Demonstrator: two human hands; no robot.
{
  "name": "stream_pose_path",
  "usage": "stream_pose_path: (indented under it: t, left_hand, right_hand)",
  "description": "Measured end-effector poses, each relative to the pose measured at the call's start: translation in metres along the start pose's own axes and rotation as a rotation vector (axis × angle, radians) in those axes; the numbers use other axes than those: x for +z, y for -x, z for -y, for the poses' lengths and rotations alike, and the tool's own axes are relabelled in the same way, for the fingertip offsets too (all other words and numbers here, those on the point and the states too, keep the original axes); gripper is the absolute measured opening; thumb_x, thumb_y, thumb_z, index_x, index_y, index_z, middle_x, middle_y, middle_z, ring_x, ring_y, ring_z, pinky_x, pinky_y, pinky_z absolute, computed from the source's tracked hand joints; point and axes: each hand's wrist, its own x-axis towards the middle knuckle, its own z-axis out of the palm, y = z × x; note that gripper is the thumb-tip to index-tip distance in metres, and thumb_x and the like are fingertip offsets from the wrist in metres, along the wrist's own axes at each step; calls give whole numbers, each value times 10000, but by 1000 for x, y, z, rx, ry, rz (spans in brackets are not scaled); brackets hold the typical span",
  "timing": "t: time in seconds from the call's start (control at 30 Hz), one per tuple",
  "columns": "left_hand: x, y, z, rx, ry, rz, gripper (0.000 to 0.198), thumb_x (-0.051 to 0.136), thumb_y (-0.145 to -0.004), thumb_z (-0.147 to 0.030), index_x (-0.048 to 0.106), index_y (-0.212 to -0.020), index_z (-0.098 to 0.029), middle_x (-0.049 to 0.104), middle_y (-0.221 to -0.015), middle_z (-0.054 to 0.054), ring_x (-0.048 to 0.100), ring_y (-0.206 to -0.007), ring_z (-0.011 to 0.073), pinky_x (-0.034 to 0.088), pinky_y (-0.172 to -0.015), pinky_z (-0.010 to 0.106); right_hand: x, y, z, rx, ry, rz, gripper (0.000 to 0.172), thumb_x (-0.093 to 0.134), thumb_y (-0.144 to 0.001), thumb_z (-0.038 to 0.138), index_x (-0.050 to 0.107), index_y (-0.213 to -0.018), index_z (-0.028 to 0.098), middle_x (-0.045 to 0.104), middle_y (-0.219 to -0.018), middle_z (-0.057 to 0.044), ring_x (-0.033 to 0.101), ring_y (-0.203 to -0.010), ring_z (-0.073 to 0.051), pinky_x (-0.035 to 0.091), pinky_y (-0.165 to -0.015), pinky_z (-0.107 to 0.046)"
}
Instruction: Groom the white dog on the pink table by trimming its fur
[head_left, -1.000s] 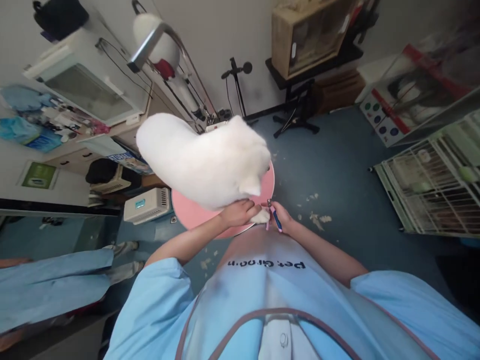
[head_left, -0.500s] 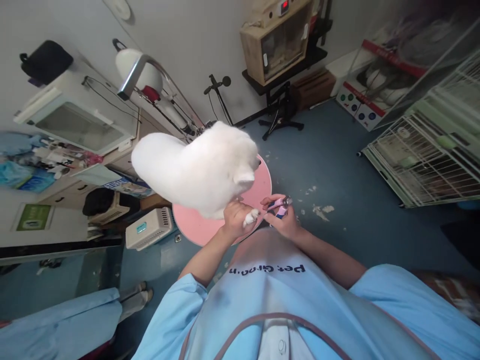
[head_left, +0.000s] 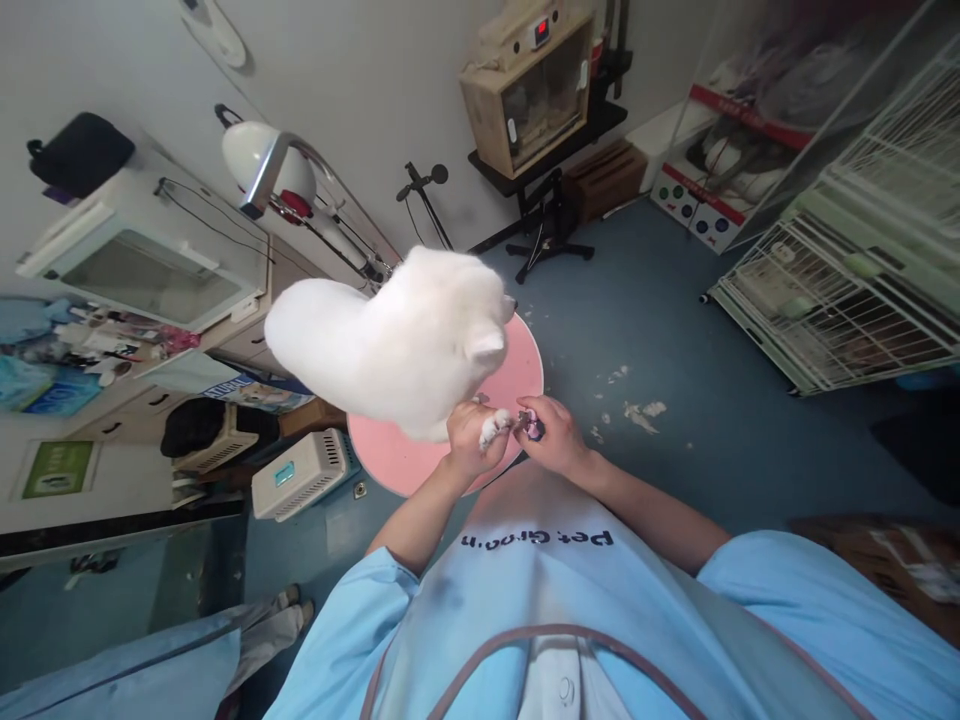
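A fluffy white dog (head_left: 382, 345) stands on a round pink grooming table (head_left: 405, 468), its head turned toward the far right side. My left hand (head_left: 471, 440) is closed around one of its legs, and the white paw (head_left: 495, 429) sticks out past my fingers. Pink and dark-blue nail clippers (head_left: 533, 425) are gripped in my right hand (head_left: 556, 436). Their metal tip points at the paw, right by the toes; whether it touches a nail I cannot make out.
Behind the dog rises a metal grooming arm (head_left: 274, 165) with a white dryer. Wire cages (head_left: 870, 300) stand at right, a pet carrier (head_left: 300, 475) at left. Fur clumps (head_left: 645, 412) lie on the floor. Another person's legs (head_left: 270, 625) show at lower left.
My right hand has turned the clippers, bringing their tip round from pointing away to face the paw. The left hand keeps its hold on the leg. The camera view has shifted slightly.
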Motion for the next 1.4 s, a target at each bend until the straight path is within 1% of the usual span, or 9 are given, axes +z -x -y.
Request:
stream_pose_path:
  t: [0.07,0.17,0.33,0.53,0.67,0.9,1.07,1.23,1.4]
  left_hand:
    - [0,0,-1,-16,30,-4,232,458,-897,-304,567,-725,-193,602,-607,21,566,-584,142,428,-629,282]
    - [-1,-1,-2,-29,42,-3,214,473,-892,-291,567,-728,-191,602,-614,21,569,-606,148,426,-635,286]
    - [-1,-1,-3,-11,11,1,225,480,-896,-307,575,-727,-192,612,-605,17,575,-593,143,438,-639,289]
    - [0,0,0,37,2,59,191,519,-875,-302,597,-742,-189,646,-629,23,596,-596,143,443,-634,290]
    - [1,4,3,53,-8,132,235,503,-884,-325,606,-724,-187,641,-618,28,590,-580,141,439,-621,290]
    - [2,10,5,35,-9,236,298,477,-902,-362,619,-713,-181,661,-631,40,603,-586,156,439,-629,305]
    - [2,11,6,32,-39,271,322,453,-915,-372,631,-727,-182,673,-657,44,612,-608,153,442,-642,301]
    - [1,9,7,68,-22,283,298,459,-916,-366,642,-777,-176,674,-680,47,616,-627,159,436,-655,304]
    - [1,9,7,70,-15,330,300,459,-920,-385,657,-825,-180,678,-679,38,613,-626,160,416,-643,302]
  right_hand:
    - [-1,2,-4,-111,128,-18,249,586,-803,203,602,-1051,208,690,-906,-78,644,-836,-215,513,-792,-360]
    - [0,3,-6,-178,217,-43,232,592,-810,211,616,-1039,190,691,-838,-76,645,-783,-219,511,-746,-352]
    - [-1,6,-8,-148,216,-3,153,564,-849,216,622,-990,210,708,-798,-43,650,-699,-175,494,-674,-287]
    - [-20,-3,-7,-188,293,-8,291,585,-827,263,616,-1105,185,695,-884,-86,630,-809,-215,477,-745,-339]
    - [-31,-11,-4,-235,366,91,322,594,-802,247,643,-1113,179,667,-829,-69,587,-776,-214,422,-716,-336]
    - [-33,-8,-2,-151,362,203,324,558,-804,221,662,-1109,183,669,-823,-70,582,-768,-208,405,-713,-322]
    - [-33,-5,-8,-138,273,192,255,527,-835,203,671,-1046,199,691,-798,-52,609,-738,-180,427,-694,-287]
    - [-34,-5,-1,-227,398,135,341,581,-792,232,667,-1116,170,670,-814,-74,581,-768,-213,402,-710,-333]
    - [-33,-5,7,-227,441,140,317,561,-807,227,682,-1097,184,667,-783,-63,571,-754,-205,382,-710,-333]
